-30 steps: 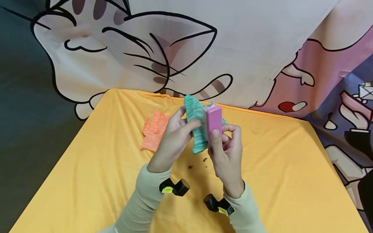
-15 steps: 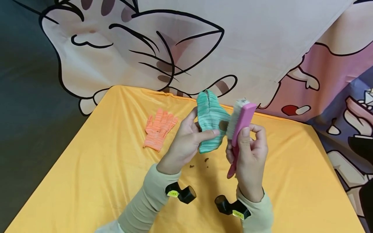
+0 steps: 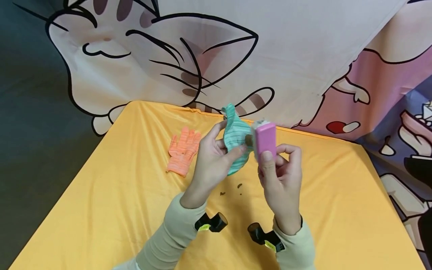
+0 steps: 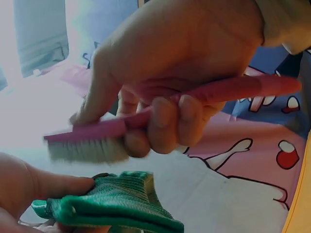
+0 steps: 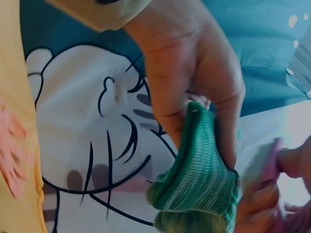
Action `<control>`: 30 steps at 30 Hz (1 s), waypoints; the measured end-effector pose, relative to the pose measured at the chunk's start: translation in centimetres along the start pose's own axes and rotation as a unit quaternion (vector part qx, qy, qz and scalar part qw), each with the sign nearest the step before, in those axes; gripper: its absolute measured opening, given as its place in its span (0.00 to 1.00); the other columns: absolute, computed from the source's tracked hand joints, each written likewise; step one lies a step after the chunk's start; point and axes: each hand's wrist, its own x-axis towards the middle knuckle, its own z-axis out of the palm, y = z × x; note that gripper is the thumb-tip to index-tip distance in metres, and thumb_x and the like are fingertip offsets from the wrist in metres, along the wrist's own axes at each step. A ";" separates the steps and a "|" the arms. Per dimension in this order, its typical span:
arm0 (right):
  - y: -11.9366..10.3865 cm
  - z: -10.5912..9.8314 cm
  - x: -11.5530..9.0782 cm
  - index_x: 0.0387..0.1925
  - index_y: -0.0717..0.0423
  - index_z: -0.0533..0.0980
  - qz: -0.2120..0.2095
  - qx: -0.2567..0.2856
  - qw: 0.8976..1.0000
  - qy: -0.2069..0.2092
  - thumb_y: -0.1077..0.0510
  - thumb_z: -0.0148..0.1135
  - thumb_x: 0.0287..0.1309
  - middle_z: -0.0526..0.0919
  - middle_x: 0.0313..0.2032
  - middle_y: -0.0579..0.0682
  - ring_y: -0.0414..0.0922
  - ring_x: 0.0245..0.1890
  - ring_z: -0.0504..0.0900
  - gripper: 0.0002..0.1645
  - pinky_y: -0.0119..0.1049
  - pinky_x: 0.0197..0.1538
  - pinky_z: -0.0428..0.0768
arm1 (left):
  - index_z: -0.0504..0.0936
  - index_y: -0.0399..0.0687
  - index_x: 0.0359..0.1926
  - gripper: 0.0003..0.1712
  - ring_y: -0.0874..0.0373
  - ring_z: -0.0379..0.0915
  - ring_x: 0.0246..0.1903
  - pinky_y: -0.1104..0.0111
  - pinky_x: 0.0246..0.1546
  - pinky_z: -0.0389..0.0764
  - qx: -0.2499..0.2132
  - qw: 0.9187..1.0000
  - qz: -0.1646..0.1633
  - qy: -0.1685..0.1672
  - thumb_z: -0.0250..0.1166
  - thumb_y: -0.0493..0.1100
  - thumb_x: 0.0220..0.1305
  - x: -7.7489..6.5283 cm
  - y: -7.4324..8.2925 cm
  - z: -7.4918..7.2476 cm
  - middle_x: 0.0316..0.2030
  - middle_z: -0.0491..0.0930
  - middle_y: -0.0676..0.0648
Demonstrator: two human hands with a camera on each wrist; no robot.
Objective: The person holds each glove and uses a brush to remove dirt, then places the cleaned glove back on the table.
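A green striped knit glove [image 3: 236,131] hangs in the air, pinched between the thumb and fingers of my left hand [image 3: 214,161]. A dark brown stain [image 3: 248,140] marks its right part. My right hand [image 3: 281,183] grips a pink brush [image 3: 266,138], its thumb lying along the back of the head. The pale bristles [image 4: 87,150] face the glove; in the left wrist view a small gap separates them from the green knit [image 4: 121,196]. Seen from the right wrist, the glove cuff [image 5: 204,170] is folded, and the brush is blurred at the right.
An orange knit glove [image 3: 183,153] lies flat on the yellow cloth [image 3: 128,187], left of the hands. Several dark crumbs [image 3: 222,193] are scattered on the cloth beneath. Behind the table hangs a cartoon cat backdrop [image 3: 222,48].
The brush swung right, away from the green glove, then came back left close to the stain. The glove turned and its top edge has bent. The orange glove stays put.
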 end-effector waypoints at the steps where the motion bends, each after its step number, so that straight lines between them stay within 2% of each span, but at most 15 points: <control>1: 0.0 0.1 -0.1 0.41 0.64 0.61 -0.007 -0.040 0.999 -0.004 0.68 0.51 0.61 0.69 0.14 0.51 0.39 0.09 0.61 0.10 0.30 0.09 0.58 | 0.65 0.46 0.60 0.31 0.50 0.81 0.37 0.59 0.38 0.81 0.010 1.000 0.003 -0.002 0.62 0.29 0.55 -0.1 0.1 0.0 0.39 0.81 0.36; 3: 0.0 0.2 -0.2 0.41 0.66 0.61 -0.021 -0.124 0.992 -0.013 0.66 0.56 0.59 0.69 0.15 0.49 0.38 0.09 0.61 0.13 0.28 0.11 0.59 | 0.65 0.47 0.60 0.31 0.51 0.81 0.37 0.61 0.38 0.81 0.023 1.000 0.005 -0.007 0.60 0.28 0.55 -0.1 0.2 0.1 0.38 0.82 0.37; 5: 0.0 0.2 -0.3 0.41 0.68 0.61 -0.044 -0.196 0.979 -0.022 0.65 0.59 0.57 0.69 0.15 0.47 0.36 0.09 0.59 0.17 0.26 0.11 0.59 | 0.63 0.48 0.62 0.33 0.53 0.81 0.31 0.64 0.33 0.81 0.044 0.999 0.003 -0.013 0.59 0.27 0.55 -0.3 0.4 0.0 0.36 0.82 0.37; 6: 0.1 0.1 -0.3 0.41 0.67 0.62 -0.053 -0.216 0.975 -0.026 0.65 0.61 0.56 0.68 0.15 0.46 0.36 0.09 0.59 0.18 0.25 0.11 0.58 | 0.62 0.49 0.63 0.35 0.54 0.80 0.26 0.67 0.29 0.80 0.056 0.998 0.000 -0.016 0.58 0.27 0.55 -0.4 0.5 0.0 0.33 0.82 0.37; 8: 0.3 -0.1 -0.3 0.41 0.67 0.62 -0.061 -0.241 0.968 -0.030 0.64 0.62 0.55 0.68 0.14 0.46 0.36 0.09 0.59 0.18 0.25 0.11 0.58 | 0.59 0.49 0.66 0.37 0.55 0.79 0.23 0.69 0.24 0.78 0.078 0.997 -0.008 -0.018 0.57 0.27 0.56 -0.5 0.6 0.0 0.32 0.83 0.38; 11: 0.9 -0.5 -0.1 0.41 0.66 0.63 -0.046 -0.263 0.964 -0.021 0.63 0.61 0.56 0.68 0.14 0.46 0.36 0.09 0.60 0.18 0.25 0.11 0.58 | 0.58 0.50 0.66 0.37 0.58 0.75 0.18 0.70 0.17 0.73 0.107 0.994 -0.034 -0.013 0.57 0.28 0.57 -0.5 0.7 -0.2 0.30 0.83 0.39; 14: 1.7 -0.9 0.1 0.41 0.66 0.63 -0.010 -0.268 0.963 0.000 0.60 0.59 0.58 0.70 0.14 0.47 0.37 0.09 0.61 0.17 0.27 0.12 0.59 | 0.60 0.51 0.65 0.35 0.60 0.71 0.14 0.70 0.15 0.71 0.115 0.991 -0.063 -0.004 0.58 0.30 0.58 -0.4 0.6 -0.4 0.27 0.82 0.40; 16: 2.1 -1.0 0.3 0.42 0.65 0.63 0.013 -0.270 0.963 0.012 0.58 0.58 0.59 0.70 0.14 0.49 0.39 0.09 0.62 0.18 0.28 0.12 0.59 | 0.62 0.52 0.64 0.34 0.59 0.63 0.10 0.70 0.11 0.65 0.117 0.990 -0.078 -0.003 0.58 0.30 0.58 -0.4 0.6 -0.5 0.24 0.81 0.39; 19: 2.3 -1.2 0.5 0.42 0.65 0.63 0.030 -0.275 0.961 0.030 0.54 0.57 0.60 0.70 0.13 0.49 0.39 0.09 0.63 0.20 0.29 0.11 0.60 | 0.62 0.52 0.64 0.33 0.59 0.66 0.10 0.70 0.12 0.66 0.111 0.990 -0.089 -0.002 0.59 0.31 0.58 -0.3 0.7 -0.7 0.24 0.81 0.42; 21: 2.2 -1.3 0.6 0.42 0.64 0.63 0.033 -0.258 0.965 0.041 0.54 0.57 0.60 0.70 0.13 0.51 0.39 0.09 0.63 0.19 0.28 0.11 0.60 | 0.61 0.52 0.64 0.34 0.59 0.63 0.09 0.71 0.10 0.64 0.111 0.990 -0.089 0.003 0.59 0.31 0.58 -0.3 0.7 -0.8 0.19 0.78 0.43; 23: 1.9 -1.3 0.6 0.40 0.62 0.63 0.031 -0.211 0.976 0.042 0.57 0.56 0.61 0.71 0.13 0.53 0.38 0.10 0.65 0.15 0.28 0.11 0.61 | 0.61 0.53 0.65 0.35 0.59 0.62 0.09 0.71 0.10 0.63 0.112 0.990 -0.089 0.010 0.59 0.31 0.57 -0.3 0.8 -0.8 0.17 0.76 0.45; 26: 1.3 -1.0 0.3 0.39 0.64 0.62 0.008 -0.131 0.991 0.005 0.64 0.54 0.61 0.70 0.13 0.54 0.38 0.10 0.65 0.10 0.29 0.10 0.62 | 0.60 0.52 0.65 0.36 0.58 0.69 0.12 0.71 0.13 0.69 0.112 0.989 -0.093 0.006 0.58 0.31 0.57 -0.2 0.8 -0.7 0.21 0.79 0.44; 28: 1.0 -0.5 0.0 0.39 0.64 0.62 0.003 -0.117 0.993 -0.033 0.66 0.54 0.60 0.69 0.13 0.51 0.37 0.08 0.63 0.10 0.29 0.09 0.61 | 0.60 0.53 0.65 0.36 0.55 0.77 0.19 0.68 0.20 0.77 0.112 0.989 -0.095 0.000 0.58 0.29 0.57 -0.2 0.8 -0.6 0.28 0.82 0.42; 30: 0.9 0.0 -0.1 0.40 0.66 0.61 -0.008 -0.140 0.988 -0.060 0.66 0.55 0.59 0.69 0.13 0.48 0.36 0.08 0.61 0.12 0.28 0.09 0.59 | 0.61 0.52 0.65 0.36 0.51 0.81 0.26 0.65 0.28 0.81 0.113 0.989 -0.092 -0.010 0.58 0.28 0.56 -0.2 0.9 -0.6 0.33 0.83 0.40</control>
